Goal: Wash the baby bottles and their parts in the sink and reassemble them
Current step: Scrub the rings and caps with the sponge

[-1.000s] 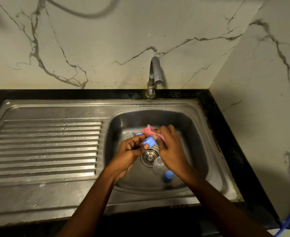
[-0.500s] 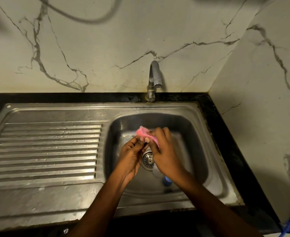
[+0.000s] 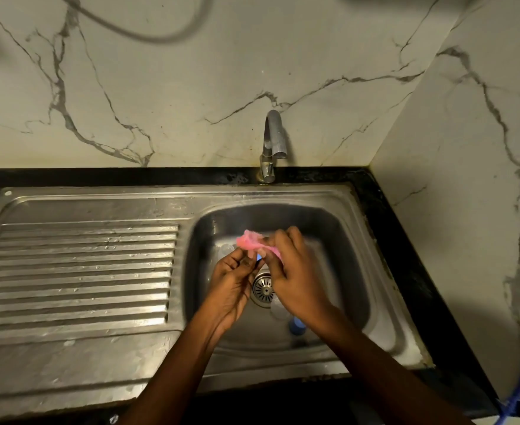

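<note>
1. Pink cloth [image 3: 254,243] is pinched in the curled right hand [image 3: 295,277].
2. Blue part [image 3: 258,257], mostly hidden, is pinched by the left hand [image 3: 232,280] against the cloth.
3. Both are held over the drain [image 3: 262,288] in the sink [image 3: 360,271].
4. Bottle [image 3: 278,308] is laid beside the drain.

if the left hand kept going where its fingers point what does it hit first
The left hand, pinching a small blue part, aims up and right; it would likely first meet the pink cloth gripped by the right hand.
</note>
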